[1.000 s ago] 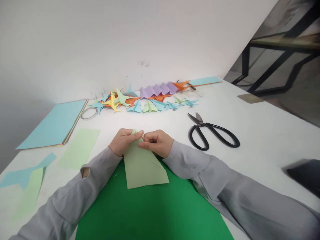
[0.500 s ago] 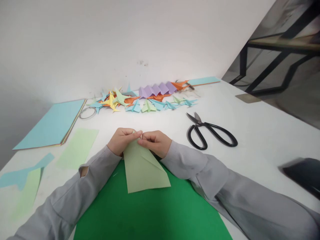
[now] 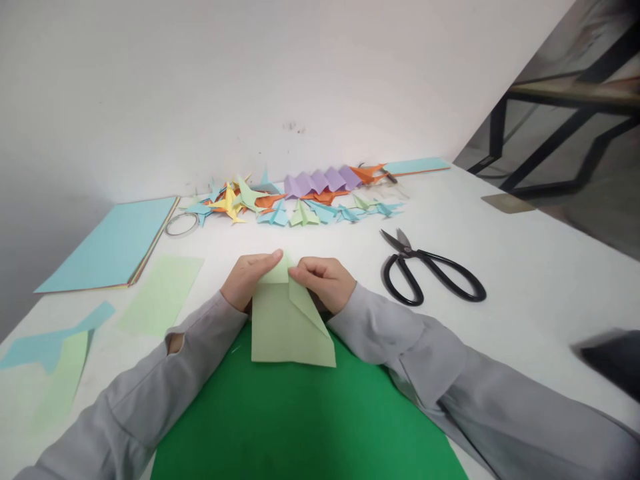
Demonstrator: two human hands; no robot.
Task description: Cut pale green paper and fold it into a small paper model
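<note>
A pale green sheet of paper (image 3: 287, 330), partly folded, is held between my two hands above a green mat (image 3: 305, 427). My left hand (image 3: 249, 279) pinches its upper left edge, thumb on top. On the upper right edge my right hand (image 3: 327, 280) is closed with thumb and curled fingers. A folded flap runs slantwise down the paper's right side, and a crease crosses it near the top. The fingers behind the paper are hidden. To the right of my right hand lie black-handled scissors (image 3: 407, 253), blades apart.
Folded paper planes (image 3: 305, 213) and a purple pleated paper (image 3: 323, 181) line the wall. At left are a stack of coloured paper (image 3: 110, 243), a wire ring (image 3: 181, 225), a green sheet (image 3: 163, 293) and blue scraps (image 3: 60, 340). A dark object (image 3: 615, 360) sits at far right.
The top of the paper now shows a crease and a lighter upper part between my hands. My hands have moved slightly apart, and the whole view has shifted a little.
</note>
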